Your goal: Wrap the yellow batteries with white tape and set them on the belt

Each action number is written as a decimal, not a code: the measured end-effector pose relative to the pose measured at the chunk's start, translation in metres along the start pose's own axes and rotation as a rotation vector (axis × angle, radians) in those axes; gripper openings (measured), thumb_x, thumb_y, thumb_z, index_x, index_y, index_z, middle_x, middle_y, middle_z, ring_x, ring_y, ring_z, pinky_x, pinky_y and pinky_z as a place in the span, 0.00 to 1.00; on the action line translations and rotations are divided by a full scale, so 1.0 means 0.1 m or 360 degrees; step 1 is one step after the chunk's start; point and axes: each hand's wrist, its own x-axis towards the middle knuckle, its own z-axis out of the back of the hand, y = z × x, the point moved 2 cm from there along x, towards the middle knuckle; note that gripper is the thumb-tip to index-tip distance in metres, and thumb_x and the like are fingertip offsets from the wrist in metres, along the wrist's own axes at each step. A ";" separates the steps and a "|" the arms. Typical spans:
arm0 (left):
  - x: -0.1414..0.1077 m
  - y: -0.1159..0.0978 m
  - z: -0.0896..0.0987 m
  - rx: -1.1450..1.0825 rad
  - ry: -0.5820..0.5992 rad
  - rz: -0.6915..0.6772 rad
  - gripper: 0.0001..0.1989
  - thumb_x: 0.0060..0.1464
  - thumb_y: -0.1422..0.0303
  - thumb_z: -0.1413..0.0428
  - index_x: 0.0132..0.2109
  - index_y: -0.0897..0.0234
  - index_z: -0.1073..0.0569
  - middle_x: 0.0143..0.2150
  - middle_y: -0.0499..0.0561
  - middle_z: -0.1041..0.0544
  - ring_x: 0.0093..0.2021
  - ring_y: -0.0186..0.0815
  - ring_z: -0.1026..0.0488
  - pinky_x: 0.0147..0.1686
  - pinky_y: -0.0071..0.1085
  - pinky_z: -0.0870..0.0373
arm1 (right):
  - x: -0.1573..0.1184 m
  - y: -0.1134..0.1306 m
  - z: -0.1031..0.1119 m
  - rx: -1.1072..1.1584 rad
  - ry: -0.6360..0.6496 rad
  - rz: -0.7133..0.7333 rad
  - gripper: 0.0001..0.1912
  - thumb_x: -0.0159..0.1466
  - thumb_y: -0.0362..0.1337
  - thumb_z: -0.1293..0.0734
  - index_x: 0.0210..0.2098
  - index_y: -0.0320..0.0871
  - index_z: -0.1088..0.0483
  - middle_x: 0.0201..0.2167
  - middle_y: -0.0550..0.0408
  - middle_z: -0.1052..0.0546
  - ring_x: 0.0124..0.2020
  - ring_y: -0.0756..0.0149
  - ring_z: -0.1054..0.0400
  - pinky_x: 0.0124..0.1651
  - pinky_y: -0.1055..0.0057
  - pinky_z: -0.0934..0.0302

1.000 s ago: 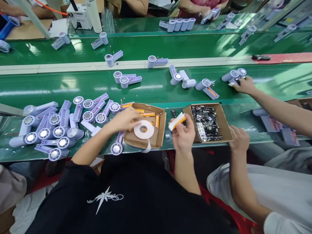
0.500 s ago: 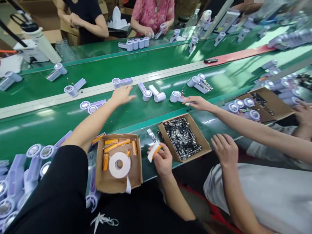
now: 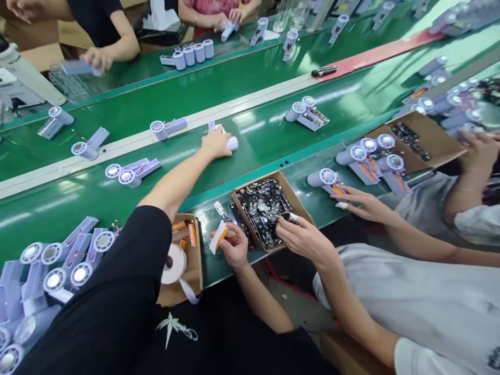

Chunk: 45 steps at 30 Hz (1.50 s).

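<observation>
My left hand [image 3: 215, 142] reaches over the green belt, its fingers closed over lilac handheld fan housings; one round fan head [image 3: 233, 143] sticks out by the thumb. Much of what lies beneath the palm is hidden. Between thumb and fingers, my right hand [image 3: 235, 247] pinches an orange battery [image 3: 223, 235] with a white tape strip [image 3: 215, 241] on it. Beside it lies a loose circuit board strip [image 3: 221, 211]. Partly behind my left sleeve is a cardboard box [image 3: 199, 265] with a white tape roll [image 3: 178, 263] and orange batteries [image 3: 192, 234].
A cardboard box [image 3: 300, 202] of black circuit boards [image 3: 265, 208] stands right of my right hand, a co-worker's hand [image 3: 302, 237] over it. Piled fan housings [image 3: 57, 278] lie at left. More fan housings [image 3: 128, 178] sit on the belt [image 3: 258, 151]. Other people work across it.
My left hand has moved onto the pair of fan housings and closed over them. My right hand still holds the taped battery. The neighbour took a fan housing off the belt and reached into the board box.
</observation>
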 end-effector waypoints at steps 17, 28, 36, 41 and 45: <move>-1.81 0.47 0.08 -0.0765 0.0952 -0.0721 0.20 0.59 0.57 0.39 0.54 0.59 0.14 0.57 0.50 0.13 0.57 0.43 0.20 0.59 0.32 0.27 | 0.00 0.10 -0.12 -0.0060 0.0229 -0.0208 0.35 0.49 0.52 0.13 0.49 0.48 0.25 0.28 0.58 0.14 0.26 0.60 0.18 0.33 0.65 0.20; -2.45 1.92 0.27 0.0364 -0.0038 0.0582 0.32 0.70 0.56 0.44 0.75 0.60 0.34 0.75 0.67 0.32 0.74 0.67 0.41 0.67 0.62 0.34 | 0.00 0.00 -0.09 -0.0232 0.0478 -0.0269 0.32 0.53 0.47 0.14 0.53 0.46 0.25 0.33 0.54 0.12 0.32 0.58 0.15 0.40 0.65 0.20; -2.57 1.98 0.18 0.0346 0.0091 0.0107 0.28 0.65 0.62 0.41 0.70 0.51 0.29 0.75 0.59 0.32 0.66 0.51 0.27 0.61 0.40 0.27 | 0.06 0.03 0.04 -0.0248 0.0157 -0.0142 0.34 0.51 0.47 0.13 0.52 0.47 0.23 0.33 0.53 0.12 0.31 0.54 0.15 0.36 0.62 0.19; -2.48 1.83 0.03 0.0200 0.0138 -0.0022 0.27 0.71 0.51 0.49 0.69 0.56 0.27 0.64 0.62 0.20 0.62 0.52 0.23 0.59 0.43 0.27 | 0.09 0.06 0.02 -0.0321 0.0061 -0.0126 0.35 0.49 0.47 0.12 0.53 0.48 0.23 0.33 0.52 0.12 0.31 0.56 0.15 0.36 0.64 0.19; -2.26 1.67 -0.08 0.0077 0.0270 -0.0160 0.20 0.70 0.51 0.46 0.59 0.49 0.18 0.62 0.58 0.17 0.65 0.54 0.26 0.62 0.50 0.30 | 0.09 0.05 0.05 -0.0399 0.0021 -0.0153 0.34 0.49 0.48 0.12 0.51 0.49 0.22 0.33 0.53 0.12 0.30 0.58 0.15 0.36 0.66 0.19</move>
